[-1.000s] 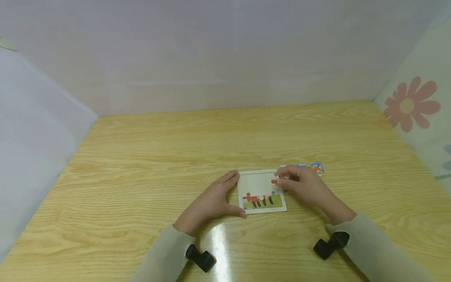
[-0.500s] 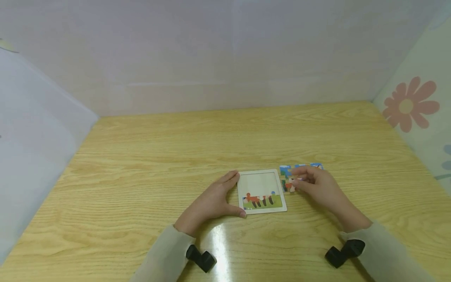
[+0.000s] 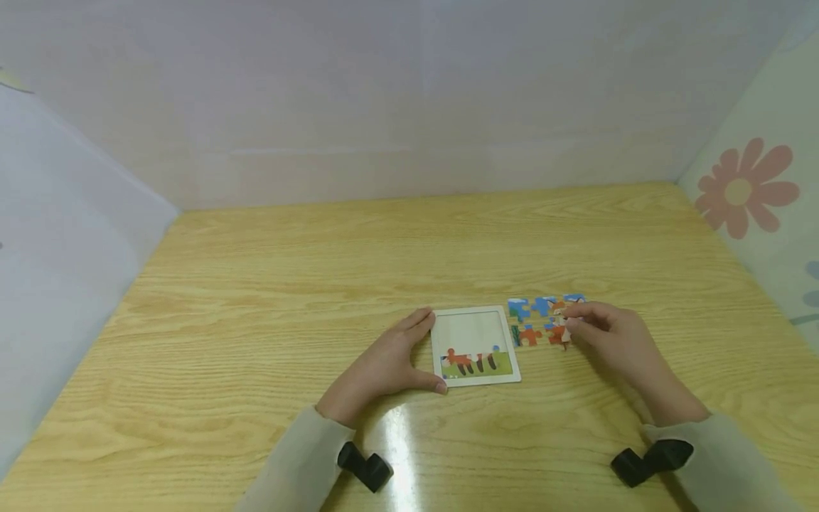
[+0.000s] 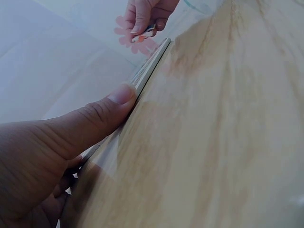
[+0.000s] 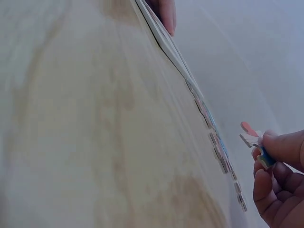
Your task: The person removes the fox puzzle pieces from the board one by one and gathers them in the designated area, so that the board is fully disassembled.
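Observation:
My left hand (image 3: 390, 363) grips the left side of a square white puzzle tray (image 3: 483, 381), its thumb at the near corner and fingers at the far corner. Along the tray's near part lies a row of joined pieces (image 3: 476, 365) with dark legs on green; the upper part shows bare backing. Thumb and fingers of my right hand (image 3: 617, 341) pinch a jigsaw piece (image 5: 256, 142) with orange, white and blue on it. In the right wrist view that piece is raised off the table. Below and left of this hand lie loose jigsaw pieces (image 3: 528, 336).
Several loose pieces form two rough rows right of the tray, blue ones (image 3: 518, 308) at the back and orange ones nearer. The wooden table (image 3: 288, 284) meets pale walls at the back and sides; a pink flower (image 3: 739, 192) decorates the right wall.
My right hand has moved right, from over the tray's right side to over the loose pieces, carrying the jigsaw piece and uncovering others. My left hand and the tray have stayed in place.

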### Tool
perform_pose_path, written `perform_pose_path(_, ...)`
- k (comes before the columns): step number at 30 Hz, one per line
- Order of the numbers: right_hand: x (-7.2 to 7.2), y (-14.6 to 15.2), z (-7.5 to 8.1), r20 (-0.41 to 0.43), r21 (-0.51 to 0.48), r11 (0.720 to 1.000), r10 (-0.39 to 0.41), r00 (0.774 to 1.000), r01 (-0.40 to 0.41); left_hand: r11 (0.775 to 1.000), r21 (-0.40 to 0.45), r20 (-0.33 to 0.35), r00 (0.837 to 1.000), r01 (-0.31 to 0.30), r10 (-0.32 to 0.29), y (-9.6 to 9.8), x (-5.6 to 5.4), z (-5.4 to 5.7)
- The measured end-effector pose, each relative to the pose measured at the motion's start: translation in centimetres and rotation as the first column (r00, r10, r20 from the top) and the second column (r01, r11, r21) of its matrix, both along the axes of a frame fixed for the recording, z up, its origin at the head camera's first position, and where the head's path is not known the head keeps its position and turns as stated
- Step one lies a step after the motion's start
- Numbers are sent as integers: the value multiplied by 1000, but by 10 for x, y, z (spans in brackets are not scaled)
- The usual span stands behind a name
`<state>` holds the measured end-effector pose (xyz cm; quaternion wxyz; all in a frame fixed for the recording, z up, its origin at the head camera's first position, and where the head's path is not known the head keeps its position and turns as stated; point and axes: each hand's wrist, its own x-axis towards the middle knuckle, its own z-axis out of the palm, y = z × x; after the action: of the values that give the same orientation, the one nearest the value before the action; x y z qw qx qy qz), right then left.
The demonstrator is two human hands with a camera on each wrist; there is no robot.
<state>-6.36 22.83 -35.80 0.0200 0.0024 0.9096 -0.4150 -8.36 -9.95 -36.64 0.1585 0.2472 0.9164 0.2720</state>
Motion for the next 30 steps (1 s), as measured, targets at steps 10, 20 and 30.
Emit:
perform_pose_path(10, -1, 12, -2, 24, 43, 999, -28, 999, 27, 1000, 8, 4, 1000, -3, 3, 0, 0, 1)
perform_pose_path(20, -3, 16, -5, 44, 80, 996, -50, 998, 47, 1000, 11, 7, 1000, -1, 1, 0, 0, 0)
perform_pose_path(30, -2, 12, -2, -16, 185, 982, -30, 999, 32, 1000, 8, 7, 1000, -4, 4, 0, 0, 0)
